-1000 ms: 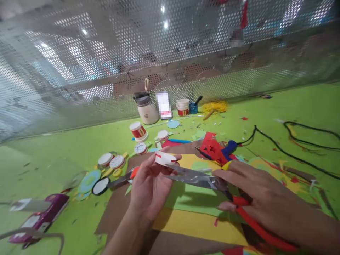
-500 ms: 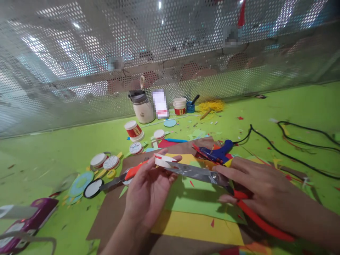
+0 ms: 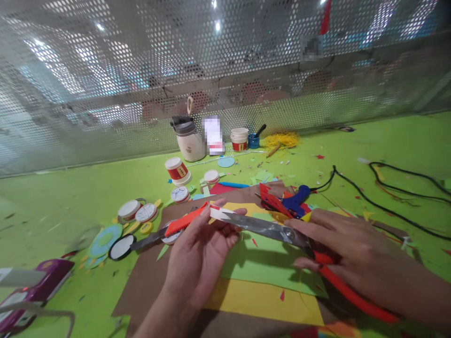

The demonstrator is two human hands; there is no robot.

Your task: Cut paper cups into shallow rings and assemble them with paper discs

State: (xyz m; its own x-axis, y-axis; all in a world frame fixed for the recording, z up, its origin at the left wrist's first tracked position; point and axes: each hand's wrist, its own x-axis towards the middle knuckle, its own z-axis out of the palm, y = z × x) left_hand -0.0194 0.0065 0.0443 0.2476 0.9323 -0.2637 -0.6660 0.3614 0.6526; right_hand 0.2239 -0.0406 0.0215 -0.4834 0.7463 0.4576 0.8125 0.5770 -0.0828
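My left hand, palm up, pinches a small white piece with a red edge between thumb and fingers. Whether it is paper or a thin lid I cannot tell. Red-handled scissors are in my right hand, fingers in the handles. Their blades point left, with the tips at the white piece; the blades lie almost together. An orange utility knife lies just behind my left thumb, its blade toward the left. Beneath both hands are a green sheet, a yellow sheet and brown paper.
A blue glue gun with a black cord lies behind my right hand. White discs and paper scraps are scattered at left. A purple device stands front left. A bottle, phone and tubs line the mesh wall.
The white piece has tilted and now looks narrower, more edge-on. The scissors have shifted slightly, still at the piece. The view has moved a little.
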